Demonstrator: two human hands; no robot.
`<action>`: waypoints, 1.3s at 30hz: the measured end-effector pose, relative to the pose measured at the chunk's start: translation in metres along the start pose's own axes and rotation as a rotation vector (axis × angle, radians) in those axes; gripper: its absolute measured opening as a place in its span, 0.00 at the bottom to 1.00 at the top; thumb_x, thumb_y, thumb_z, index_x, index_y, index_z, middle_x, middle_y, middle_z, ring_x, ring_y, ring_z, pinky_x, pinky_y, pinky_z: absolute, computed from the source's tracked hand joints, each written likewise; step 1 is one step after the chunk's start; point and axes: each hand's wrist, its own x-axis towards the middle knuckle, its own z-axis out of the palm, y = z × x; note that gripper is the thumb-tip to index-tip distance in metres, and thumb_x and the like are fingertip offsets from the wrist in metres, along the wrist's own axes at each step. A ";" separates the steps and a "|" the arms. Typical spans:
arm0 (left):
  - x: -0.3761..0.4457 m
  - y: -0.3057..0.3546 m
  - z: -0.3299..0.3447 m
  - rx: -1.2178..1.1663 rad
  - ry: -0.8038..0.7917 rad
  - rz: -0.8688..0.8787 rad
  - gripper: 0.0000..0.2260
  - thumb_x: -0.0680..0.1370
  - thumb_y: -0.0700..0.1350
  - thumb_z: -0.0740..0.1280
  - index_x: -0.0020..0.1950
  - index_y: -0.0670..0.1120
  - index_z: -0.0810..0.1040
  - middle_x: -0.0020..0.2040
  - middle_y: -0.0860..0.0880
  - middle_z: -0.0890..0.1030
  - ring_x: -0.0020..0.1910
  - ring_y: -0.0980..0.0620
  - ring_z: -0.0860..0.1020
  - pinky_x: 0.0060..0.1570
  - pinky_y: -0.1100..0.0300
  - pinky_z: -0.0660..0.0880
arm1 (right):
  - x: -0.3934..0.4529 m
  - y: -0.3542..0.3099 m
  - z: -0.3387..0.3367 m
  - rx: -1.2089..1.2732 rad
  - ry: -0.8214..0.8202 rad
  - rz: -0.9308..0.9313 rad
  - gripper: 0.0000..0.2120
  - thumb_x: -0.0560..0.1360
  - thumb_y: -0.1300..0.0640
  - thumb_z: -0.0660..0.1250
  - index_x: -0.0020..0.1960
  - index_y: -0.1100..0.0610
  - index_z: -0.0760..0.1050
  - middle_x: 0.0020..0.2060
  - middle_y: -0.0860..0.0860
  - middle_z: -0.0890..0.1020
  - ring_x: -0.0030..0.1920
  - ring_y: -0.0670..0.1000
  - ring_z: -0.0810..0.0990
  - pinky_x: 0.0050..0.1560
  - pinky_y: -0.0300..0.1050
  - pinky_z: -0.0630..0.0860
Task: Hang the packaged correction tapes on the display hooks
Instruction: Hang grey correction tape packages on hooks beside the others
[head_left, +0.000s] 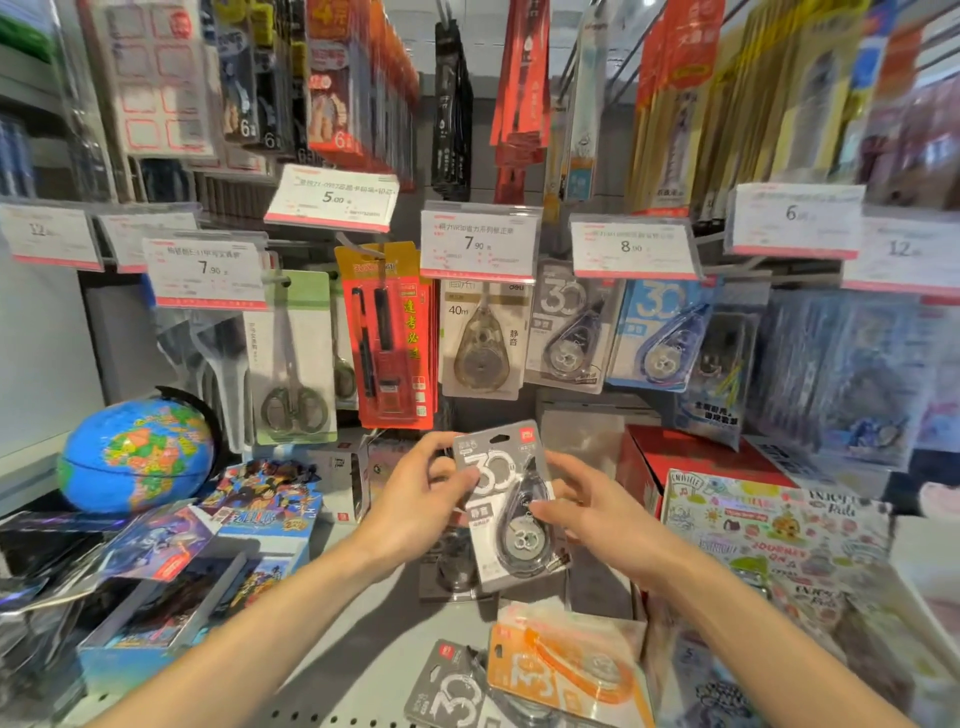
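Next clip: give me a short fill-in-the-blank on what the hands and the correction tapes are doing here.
1. The grey correction tape pack is held by ____ hands.
2. The number printed large on it is ____.
3. The orange correction tape pack lies on the ____.
4. Left of the left hand sits a blue ____.

Missing words: both; 30; shelf; globe

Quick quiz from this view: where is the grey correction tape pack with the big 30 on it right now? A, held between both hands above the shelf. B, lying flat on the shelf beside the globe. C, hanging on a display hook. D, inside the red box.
A: the grey 30 pack is gripped by the left hand on its left edge and the right hand on its right, below the hooks.
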 end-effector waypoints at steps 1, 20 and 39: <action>0.000 0.002 0.002 -0.021 0.005 0.002 0.13 0.81 0.40 0.67 0.66 0.47 0.72 0.44 0.39 0.84 0.40 0.55 0.81 0.37 0.62 0.80 | -0.002 0.000 -0.002 -0.079 0.060 -0.023 0.27 0.79 0.58 0.68 0.75 0.46 0.64 0.55 0.50 0.82 0.50 0.45 0.83 0.44 0.36 0.77; 0.009 0.086 0.058 0.415 0.094 0.463 0.15 0.81 0.50 0.67 0.67 0.55 0.72 0.50 0.53 0.82 0.46 0.54 0.81 0.50 0.56 0.79 | -0.055 -0.012 -0.055 -0.455 0.512 -0.372 0.42 0.72 0.45 0.74 0.77 0.40 0.52 0.65 0.36 0.63 0.63 0.34 0.64 0.62 0.36 0.63; 0.029 0.181 0.015 0.942 0.429 1.133 0.08 0.84 0.49 0.64 0.55 0.45 0.78 0.51 0.50 0.80 0.42 0.51 0.79 0.35 0.57 0.74 | -0.046 -0.053 -0.068 -0.504 0.670 -0.518 0.41 0.72 0.46 0.74 0.77 0.46 0.54 0.68 0.43 0.64 0.69 0.45 0.67 0.67 0.45 0.68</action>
